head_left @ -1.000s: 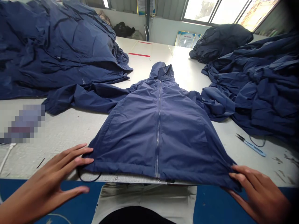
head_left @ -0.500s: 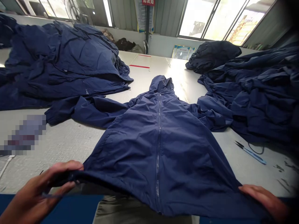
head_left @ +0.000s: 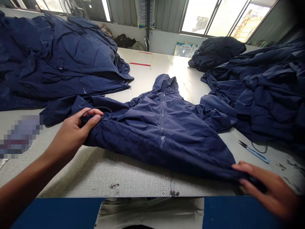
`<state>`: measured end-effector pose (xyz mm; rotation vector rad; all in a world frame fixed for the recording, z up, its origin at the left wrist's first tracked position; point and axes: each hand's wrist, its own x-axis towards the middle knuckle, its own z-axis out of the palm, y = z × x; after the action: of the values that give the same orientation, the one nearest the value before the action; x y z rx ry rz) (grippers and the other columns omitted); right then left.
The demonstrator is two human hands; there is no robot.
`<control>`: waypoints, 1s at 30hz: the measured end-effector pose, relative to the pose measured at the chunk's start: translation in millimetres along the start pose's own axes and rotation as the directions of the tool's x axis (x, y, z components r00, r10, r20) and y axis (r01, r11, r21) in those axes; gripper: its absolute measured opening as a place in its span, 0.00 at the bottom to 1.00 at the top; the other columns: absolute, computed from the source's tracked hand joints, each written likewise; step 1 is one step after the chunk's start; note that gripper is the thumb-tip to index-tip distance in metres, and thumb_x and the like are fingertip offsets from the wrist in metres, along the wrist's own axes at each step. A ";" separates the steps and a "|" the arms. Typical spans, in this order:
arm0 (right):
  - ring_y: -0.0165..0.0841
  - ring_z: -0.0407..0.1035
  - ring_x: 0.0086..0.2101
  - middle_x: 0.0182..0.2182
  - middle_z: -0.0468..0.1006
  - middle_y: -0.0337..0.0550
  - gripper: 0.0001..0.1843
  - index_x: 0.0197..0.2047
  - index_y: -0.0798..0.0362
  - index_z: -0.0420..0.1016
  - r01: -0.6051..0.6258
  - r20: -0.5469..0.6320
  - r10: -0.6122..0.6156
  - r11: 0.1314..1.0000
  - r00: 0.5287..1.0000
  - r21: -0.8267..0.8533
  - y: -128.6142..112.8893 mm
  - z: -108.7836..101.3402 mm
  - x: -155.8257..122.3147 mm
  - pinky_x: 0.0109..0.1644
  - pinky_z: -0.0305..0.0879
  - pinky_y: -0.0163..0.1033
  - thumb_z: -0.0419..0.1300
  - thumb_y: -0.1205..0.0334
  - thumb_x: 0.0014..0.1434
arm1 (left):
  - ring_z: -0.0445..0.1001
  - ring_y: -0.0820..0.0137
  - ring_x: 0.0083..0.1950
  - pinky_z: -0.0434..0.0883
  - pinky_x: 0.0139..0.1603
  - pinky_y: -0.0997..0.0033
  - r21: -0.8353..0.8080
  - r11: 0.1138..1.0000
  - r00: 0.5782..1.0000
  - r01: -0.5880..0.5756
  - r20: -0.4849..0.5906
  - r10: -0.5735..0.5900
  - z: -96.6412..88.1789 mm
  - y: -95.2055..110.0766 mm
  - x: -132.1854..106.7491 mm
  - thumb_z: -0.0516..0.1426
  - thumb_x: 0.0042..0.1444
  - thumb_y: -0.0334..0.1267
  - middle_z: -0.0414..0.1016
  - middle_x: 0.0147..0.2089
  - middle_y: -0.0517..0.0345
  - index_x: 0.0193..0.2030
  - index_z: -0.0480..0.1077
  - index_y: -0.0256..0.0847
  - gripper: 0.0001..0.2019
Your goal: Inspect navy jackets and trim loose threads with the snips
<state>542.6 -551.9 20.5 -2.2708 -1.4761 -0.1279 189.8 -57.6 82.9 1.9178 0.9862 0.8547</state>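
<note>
A navy hooded jacket (head_left: 164,133) lies front up on the pale table (head_left: 100,171), zip closed, hood pointing away from me. My left hand (head_left: 73,132) pinches its left hem corner, with a loop of black drawcord (head_left: 105,111) showing at my fingers, and has carried that corner up over the body. My right hand (head_left: 267,187) grips the right hem corner near the table's front edge.
Piles of navy jackets lie at the left (head_left: 54,66) and right (head_left: 262,92), with a darker bundle (head_left: 214,51) at the back. Blue thread snips (head_left: 254,152) rest at the right. A blurred patch (head_left: 19,135) sits at the left.
My left hand lifted the left hem corner from the front edge and moved it away from me, folding that side of the jacket up. My right hand kept hold of the right corner.
</note>
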 end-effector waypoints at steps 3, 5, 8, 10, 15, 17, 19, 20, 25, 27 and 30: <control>0.46 0.83 0.43 0.46 0.86 0.45 0.15 0.54 0.32 0.81 -0.173 0.085 0.161 0.973 0.983 0.150 10.5 -15.2 57.3 0.44 0.80 0.46 0.63 0.44 0.66 | 0.69 0.74 0.35 0.66 0.34 0.79 -0.019 0.998 0.998 -0.065 -0.007 0.065 14.4 5.6 28.3 0.65 0.60 0.55 0.76 0.41 0.62 0.49 0.79 0.45 0.18; 0.46 0.80 0.46 0.46 0.85 0.48 0.16 0.45 0.41 0.84 -0.222 0.055 0.215 0.937 0.975 0.269 14.4 -17.4 98.9 0.51 0.76 0.45 0.64 0.40 0.64 | 0.66 0.74 0.33 0.65 0.33 0.78 -0.049 0.997 0.998 -0.065 -0.002 0.065 23.6 3.2 45.4 0.66 0.60 0.53 0.75 0.38 0.62 0.50 0.79 0.43 0.19; 0.43 0.77 0.50 0.47 0.84 0.47 0.21 0.46 0.44 0.86 -0.272 0.090 0.259 0.861 0.962 0.430 18.9 -9.1 151.7 0.56 0.70 0.42 0.68 0.38 0.59 | 0.69 0.71 0.35 0.67 0.35 0.76 -0.107 0.992 0.998 -0.061 -0.002 0.061 34.7 -9.7 64.8 0.66 0.61 0.55 0.76 0.39 0.60 0.53 0.78 0.42 0.21; 0.40 0.78 0.47 0.46 0.84 0.45 0.30 0.59 0.41 0.83 -0.383 0.176 0.344 0.760 0.922 0.525 24.3 2.5 176.0 0.51 0.71 0.39 0.72 0.39 0.56 | 0.72 0.68 0.39 0.69 0.37 0.74 -0.125 0.990 0.998 -0.065 -0.015 0.064 39.7 -22.0 71.1 0.63 0.63 0.58 0.77 0.42 0.57 0.55 0.77 0.43 0.23; 0.40 0.78 0.45 0.42 0.85 0.45 0.40 0.56 0.40 0.84 -0.492 0.223 0.479 0.562 0.849 0.665 51.8 45.2 200.1 0.46 0.73 0.36 0.80 0.36 0.41 | 0.74 0.65 0.43 0.73 0.46 0.69 -0.161 0.987 0.999 0.006 -0.041 -0.013 47.7 -48.0 65.2 0.57 0.67 0.60 0.77 0.48 0.56 0.55 0.77 0.46 0.22; 0.39 0.78 0.45 0.43 0.85 0.44 0.36 0.49 0.40 0.87 -0.485 0.199 0.488 0.577 0.850 0.657 65.5 59.1 199.4 0.46 0.73 0.35 0.81 0.36 0.37 | 0.75 0.64 0.45 0.74 0.49 0.68 -0.183 0.981 0.998 0.060 -0.022 -0.065 50.1 -52.9 62.5 0.58 0.67 0.59 0.78 0.49 0.56 0.55 0.77 0.46 0.22; 0.38 0.77 0.45 0.43 0.84 0.43 0.33 0.47 0.40 0.87 -0.468 0.190 0.466 0.604 0.864 0.645 76.4 65.1 195.1 0.46 0.73 0.34 0.81 0.37 0.39 | 0.75 0.64 0.45 0.75 0.48 0.68 -0.198 0.973 0.993 0.115 -0.002 -0.117 51.6 -53.5 62.6 0.59 0.65 0.59 0.78 0.48 0.56 0.55 0.77 0.46 0.22; 0.37 0.77 0.45 0.44 0.84 0.42 0.31 0.48 0.40 0.86 -0.458 0.194 0.449 0.609 0.872 0.648 79.5 64.7 192.2 0.47 0.72 0.33 0.80 0.39 0.41 | 0.75 0.64 0.44 0.75 0.46 0.69 -0.205 0.968 0.989 0.146 0.005 -0.148 51.9 -52.1 63.3 0.60 0.64 0.59 0.78 0.48 0.56 0.55 0.77 0.46 0.22; 0.36 0.76 0.50 0.48 0.82 0.43 0.23 0.55 0.44 0.83 -0.405 0.239 0.358 0.519 0.903 0.752 65.3 46.4 182.3 0.50 0.71 0.35 0.73 0.48 0.57 | 0.73 0.71 0.38 0.71 0.35 0.79 -0.226 0.917 0.942 0.329 0.012 -0.335 51.7 -39.0 68.3 0.63 0.63 0.52 0.78 0.46 0.61 0.58 0.78 0.50 0.19; 0.36 0.76 0.48 0.48 0.81 0.43 0.23 0.55 0.45 0.81 -0.388 0.225 0.360 0.488 0.905 0.782 55.1 41.1 183.4 0.48 0.71 0.36 0.72 0.50 0.57 | 0.74 0.72 0.38 0.71 0.33 0.81 -0.222 0.902 0.924 0.371 -0.004 -0.381 51.8 -37.2 70.2 0.62 0.65 0.49 0.79 0.47 0.62 0.59 0.79 0.53 0.17; 0.35 0.75 0.43 0.49 0.80 0.44 0.23 0.55 0.46 0.80 -0.394 0.225 0.386 0.444 0.895 0.805 46.9 37.0 185.7 0.43 0.72 0.35 0.71 0.50 0.57 | 0.76 0.71 0.39 0.72 0.32 0.80 -0.200 0.899 0.917 0.390 -0.008 -0.400 53.1 -38.2 71.1 0.60 0.66 0.49 0.81 0.48 0.64 0.59 0.79 0.59 0.16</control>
<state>658.6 -395.3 29.1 -1.6748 -0.6709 0.6214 254.6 -0.2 39.9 1.4661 1.2220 0.7299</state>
